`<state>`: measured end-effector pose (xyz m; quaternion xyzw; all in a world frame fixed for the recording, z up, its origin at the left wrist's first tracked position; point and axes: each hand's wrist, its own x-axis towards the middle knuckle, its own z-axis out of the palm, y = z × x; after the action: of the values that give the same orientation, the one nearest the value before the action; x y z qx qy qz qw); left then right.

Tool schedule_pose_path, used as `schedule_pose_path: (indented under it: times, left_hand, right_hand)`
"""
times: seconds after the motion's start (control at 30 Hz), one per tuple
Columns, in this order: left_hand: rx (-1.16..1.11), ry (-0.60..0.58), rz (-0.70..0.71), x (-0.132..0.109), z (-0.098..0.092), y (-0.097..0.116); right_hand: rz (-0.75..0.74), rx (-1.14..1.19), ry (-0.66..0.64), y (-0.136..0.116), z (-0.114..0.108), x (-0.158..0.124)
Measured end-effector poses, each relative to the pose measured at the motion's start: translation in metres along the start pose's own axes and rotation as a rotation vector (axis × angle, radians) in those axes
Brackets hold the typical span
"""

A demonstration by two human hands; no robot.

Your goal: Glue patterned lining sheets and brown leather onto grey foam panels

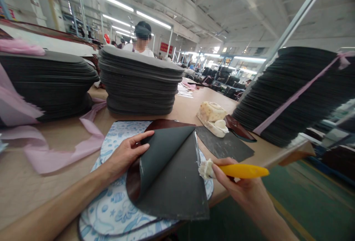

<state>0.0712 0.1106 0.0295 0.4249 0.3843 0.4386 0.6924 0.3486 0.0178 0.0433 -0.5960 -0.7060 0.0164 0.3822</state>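
The right forearm and left forearm reach in from the bottom. The right hand is closed on the brush: thumb and fingers clamp it just behind the white-coated bristles, with most of the yellow handle lying over the hand. Its long axis runs nearly level across the view, bristles left, butt right.

The bristles are at the right edge of the dark sheet; contact cannot be told. The sheet runs lengthwise away from the person, its left side folded over. The left hand has thumb and forefinger slightly apart at that fold's left edge; whether they pinch cannot be told. Beneath are a brown piece and blue-printed panels on the table.

Farther off, a crusted block sits by a grey offcut. Beyond rises the middle stack, a co-worker behind it.
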Motion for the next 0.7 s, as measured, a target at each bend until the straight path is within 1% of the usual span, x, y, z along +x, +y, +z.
schedule_pose_path:
  times: [0.1, 0.2, 0.33, 0.5, 0.63, 0.7]
  left_hand:
    - [-0.003, 0.016, -0.016, -0.002, 0.002, 0.002]
    - [-0.016, 0.003, -0.005, -0.003, 0.003, 0.003]
    - [-0.028, -0.007, 0.016, -0.005, 0.004, 0.004]
    - [-0.070, 0.007, 0.003, -0.006, 0.005, 0.006]
    - [-0.130, 0.001, 0.041, -0.007, 0.004, 0.005]
    - [-0.138, 0.000, 0.046, -0.008, 0.005, 0.005]
  right_hand:
    - [0.036, 0.030, 0.001, -0.010, -0.005, -0.013]
    - [0.053, 0.050, -0.019, -0.018, -0.011, -0.025]
    - [0.045, -0.005, -0.038, -0.023, -0.020, -0.037]
    - [-0.060, -0.113, -0.119, -0.028, -0.026, -0.053]
    - [-0.031, -0.088, -0.083, -0.037, -0.027, -0.066]
    - [-0.055, -0.080, -0.060, -0.039, -0.032, -0.067]
